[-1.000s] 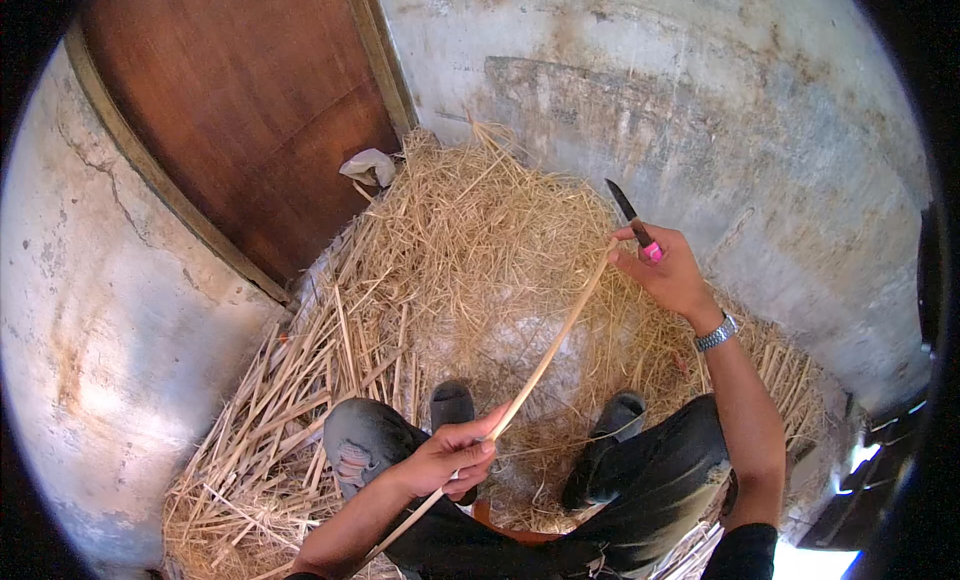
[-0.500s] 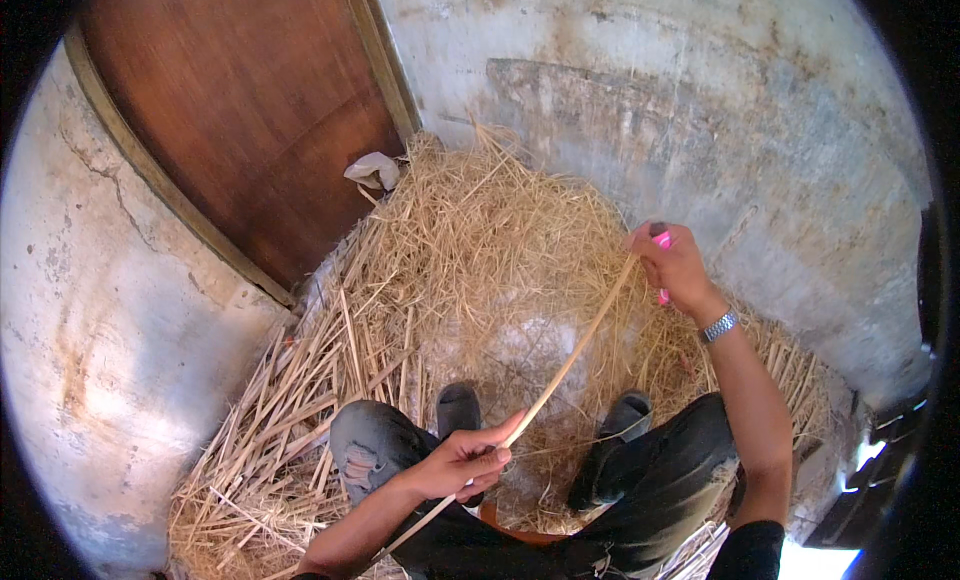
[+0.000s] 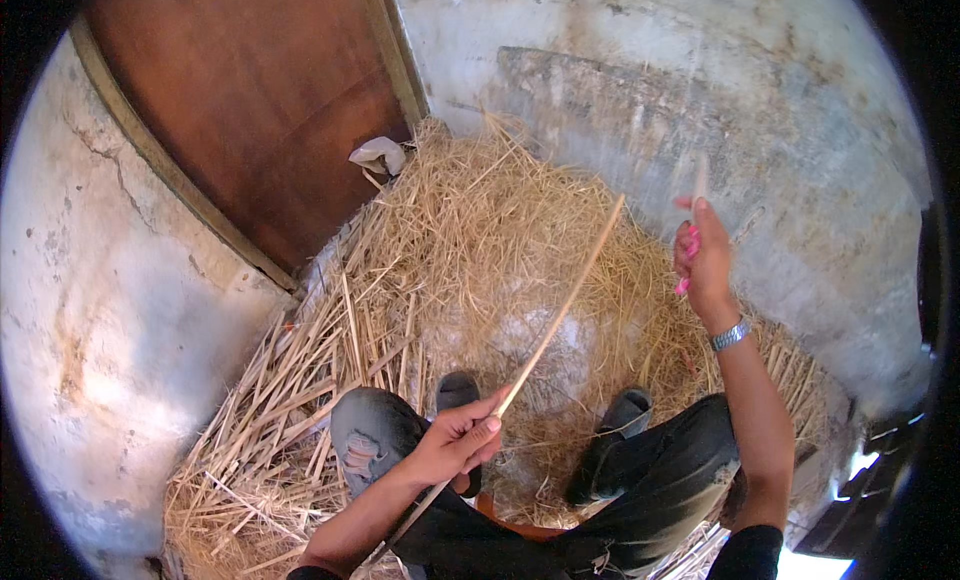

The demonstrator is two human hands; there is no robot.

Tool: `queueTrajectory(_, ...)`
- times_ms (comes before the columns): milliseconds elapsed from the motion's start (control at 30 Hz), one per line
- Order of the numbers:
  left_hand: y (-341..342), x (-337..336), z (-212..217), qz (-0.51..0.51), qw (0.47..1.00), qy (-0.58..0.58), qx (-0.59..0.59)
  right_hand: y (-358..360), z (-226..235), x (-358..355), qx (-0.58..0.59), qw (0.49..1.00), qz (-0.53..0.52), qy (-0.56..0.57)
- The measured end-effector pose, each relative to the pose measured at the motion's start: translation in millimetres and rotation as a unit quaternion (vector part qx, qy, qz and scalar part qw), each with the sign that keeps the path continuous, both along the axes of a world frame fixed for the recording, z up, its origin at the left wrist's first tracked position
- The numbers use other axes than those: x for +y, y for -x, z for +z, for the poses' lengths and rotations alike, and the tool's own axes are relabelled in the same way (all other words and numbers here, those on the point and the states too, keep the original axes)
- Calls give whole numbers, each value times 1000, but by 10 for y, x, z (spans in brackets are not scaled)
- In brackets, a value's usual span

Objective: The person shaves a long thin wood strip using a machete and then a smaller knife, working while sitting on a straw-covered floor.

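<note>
A long, thin pale strip, like split bamboo or cane (image 3: 561, 317), slants up and to the right from my left hand (image 3: 462, 442). My left fingers are closed round it, and its lower end passes back along my forearm. To the right of the strip's tip, my right hand (image 3: 706, 263) is raised, closed on a knife (image 3: 688, 270) with a pink handle. The pale blade, smeared by motion, points up toward the wall. Knife and strip are apart.
A heap of fine shavings (image 3: 470, 220) spreads before my feet. Several cut strips (image 3: 285, 390) lie to the left. Behind are a brown door (image 3: 250, 100) and a stained wall (image 3: 610, 110). A whitish plastic scrap (image 3: 380, 156) rests by the door. My knees flank the work.
My right hand with the knife has moved off the strip's upper end, up and to the right, turning the blade upward. My left hand still grips the strip, slightly higher.
</note>
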State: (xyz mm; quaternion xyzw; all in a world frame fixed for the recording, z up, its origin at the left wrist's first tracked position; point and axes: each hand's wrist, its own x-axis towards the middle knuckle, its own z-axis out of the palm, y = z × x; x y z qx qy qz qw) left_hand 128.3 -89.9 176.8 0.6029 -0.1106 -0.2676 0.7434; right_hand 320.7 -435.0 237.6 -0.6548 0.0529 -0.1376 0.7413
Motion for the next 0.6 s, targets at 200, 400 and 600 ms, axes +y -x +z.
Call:
queueTrajectory(200,-24,-96,131,33,998,-4,-50,220,30,482,-206,920,52,330)
queueTrajectory(400,5,-123,86,48,998,10,-39,141,185,507,-221,887,-23,406)
queueTrajectory(600,-27,-134,81,79,996,36,-36,199,-23,670,-157,895,61,414)
